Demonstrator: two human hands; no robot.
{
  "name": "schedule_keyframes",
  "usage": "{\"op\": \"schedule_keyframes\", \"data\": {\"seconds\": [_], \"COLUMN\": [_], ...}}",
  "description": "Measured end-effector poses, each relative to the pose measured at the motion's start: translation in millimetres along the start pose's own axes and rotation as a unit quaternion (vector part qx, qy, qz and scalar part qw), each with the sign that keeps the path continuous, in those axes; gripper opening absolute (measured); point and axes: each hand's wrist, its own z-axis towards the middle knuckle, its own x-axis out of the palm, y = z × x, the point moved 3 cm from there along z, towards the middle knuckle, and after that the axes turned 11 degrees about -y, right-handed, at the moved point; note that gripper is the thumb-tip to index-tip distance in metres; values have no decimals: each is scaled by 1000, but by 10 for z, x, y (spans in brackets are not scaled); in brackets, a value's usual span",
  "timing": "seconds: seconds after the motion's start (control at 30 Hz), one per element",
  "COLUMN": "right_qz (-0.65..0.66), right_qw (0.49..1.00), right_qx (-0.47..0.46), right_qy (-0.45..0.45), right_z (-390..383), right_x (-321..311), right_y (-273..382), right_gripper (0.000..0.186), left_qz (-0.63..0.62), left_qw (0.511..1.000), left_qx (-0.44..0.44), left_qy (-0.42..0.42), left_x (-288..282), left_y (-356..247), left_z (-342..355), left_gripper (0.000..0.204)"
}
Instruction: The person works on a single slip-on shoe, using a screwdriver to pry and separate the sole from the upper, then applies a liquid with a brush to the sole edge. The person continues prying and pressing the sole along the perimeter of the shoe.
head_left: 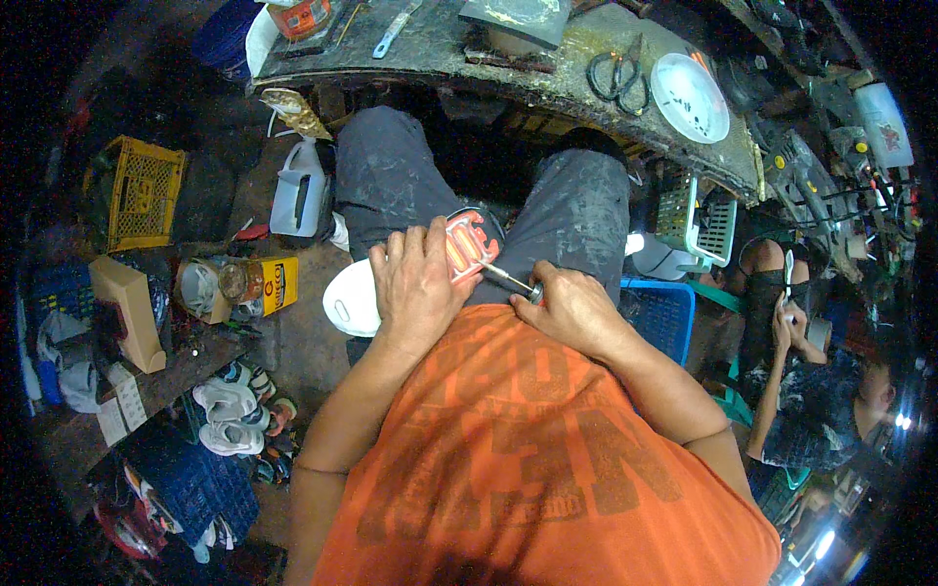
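Note:
Across my lap lies a shoe, its sole (353, 299) turned up, white at one end and orange-red with raised pale ridges at the other. My left hand (420, 278) wraps over its middle and holds it against my thighs, hiding that part. In my right hand (572, 305) is an awl (506, 277) with a thin metal shaft; my fingers cover most of its handle. The awl's tip meets the edge of the orange-red part, close to my left fingers. Whether the tip has gone into the sole I cannot tell.
Ahead stands a worn workbench (430, 63) with scissors (618, 76), a white bowl (690, 98) and a blue-handled knife (396, 29). Left are a jug (299, 190), a yellow crate (147, 193) and several shoes (231, 415). A blue basket (660, 317) and a seated co-worker (816, 391) are right.

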Motion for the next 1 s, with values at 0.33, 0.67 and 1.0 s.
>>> {"op": "schedule_keyframes", "data": {"seconds": [0.33, 0.67, 1.0], "right_qz": [12, -6, -41], "right_qw": [1000, 1000, 995], "right_qx": [-6, -30, -88], "right_qy": [-20, 4, -35], "right_z": [-34, -23, 99], "right_x": [11, 5, -59], "right_y": [18, 72, 122], "right_gripper": [46, 43, 41], "left_qz": [-15, -31, -36], "left_qw": [1000, 999, 998], "left_qx": [-22, -7, 16], "left_qy": [-11, -14, 42], "left_x": [7, 44, -16], "left_y": [10, 42, 6], "left_z": [17, 2, -20], "left_gripper": [87, 89, 91]}}
